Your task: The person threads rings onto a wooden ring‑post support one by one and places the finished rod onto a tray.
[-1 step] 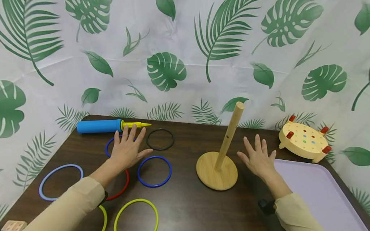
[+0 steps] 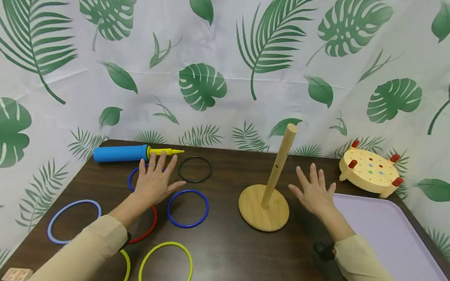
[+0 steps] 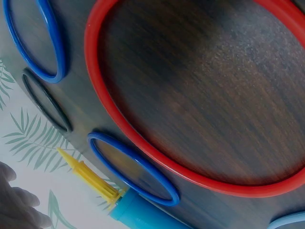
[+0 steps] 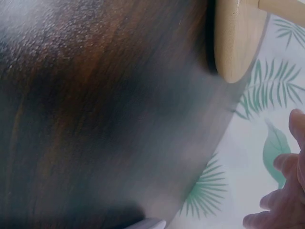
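My left hand, fingers spread, hovers over the left side of the table with nothing in it. Below and around it lie a red ring, two dark blue rings, one of them by the thumb side, and a thin black ring. Beyond the fingertips is a blue pump with a yellow nozzle. My right hand, fingers also spread and holding nothing, is just right of a wooden stand, whose round base carries an upright post. Part of the red ring is hidden by the left arm.
Two yellow-green rings, one of them whole in view, lie at the front left. A light blue ring and a small pale block are farther left. On the right are a lilac tray and a cream pegged toy with red legs.
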`<state>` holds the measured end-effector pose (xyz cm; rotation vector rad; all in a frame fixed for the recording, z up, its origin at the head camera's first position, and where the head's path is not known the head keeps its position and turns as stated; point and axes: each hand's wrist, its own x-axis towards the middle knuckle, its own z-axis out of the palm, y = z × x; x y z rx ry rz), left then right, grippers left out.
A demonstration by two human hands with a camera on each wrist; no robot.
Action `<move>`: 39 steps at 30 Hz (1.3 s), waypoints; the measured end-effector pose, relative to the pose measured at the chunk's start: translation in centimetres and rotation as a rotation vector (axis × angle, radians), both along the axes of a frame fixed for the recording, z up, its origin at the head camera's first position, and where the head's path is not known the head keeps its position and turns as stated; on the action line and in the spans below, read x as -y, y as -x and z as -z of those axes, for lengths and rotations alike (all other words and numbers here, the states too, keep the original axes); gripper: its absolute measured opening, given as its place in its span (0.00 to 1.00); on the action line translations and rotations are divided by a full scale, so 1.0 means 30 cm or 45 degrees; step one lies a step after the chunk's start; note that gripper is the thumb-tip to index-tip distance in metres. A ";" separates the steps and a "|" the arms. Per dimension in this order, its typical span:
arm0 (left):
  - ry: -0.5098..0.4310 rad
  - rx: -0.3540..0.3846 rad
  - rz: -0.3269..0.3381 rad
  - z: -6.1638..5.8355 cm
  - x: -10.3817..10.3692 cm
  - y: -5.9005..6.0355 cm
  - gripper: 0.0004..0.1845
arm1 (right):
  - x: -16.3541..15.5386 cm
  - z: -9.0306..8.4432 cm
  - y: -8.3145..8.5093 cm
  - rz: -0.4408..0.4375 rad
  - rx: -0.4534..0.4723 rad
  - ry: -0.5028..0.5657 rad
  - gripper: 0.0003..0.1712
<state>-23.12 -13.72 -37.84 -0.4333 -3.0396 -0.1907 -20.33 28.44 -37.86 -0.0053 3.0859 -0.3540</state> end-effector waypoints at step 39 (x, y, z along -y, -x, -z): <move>-0.652 0.436 0.489 0.025 0.125 -0.288 0.18 | -0.029 0.085 -0.048 -0.568 0.187 0.536 0.52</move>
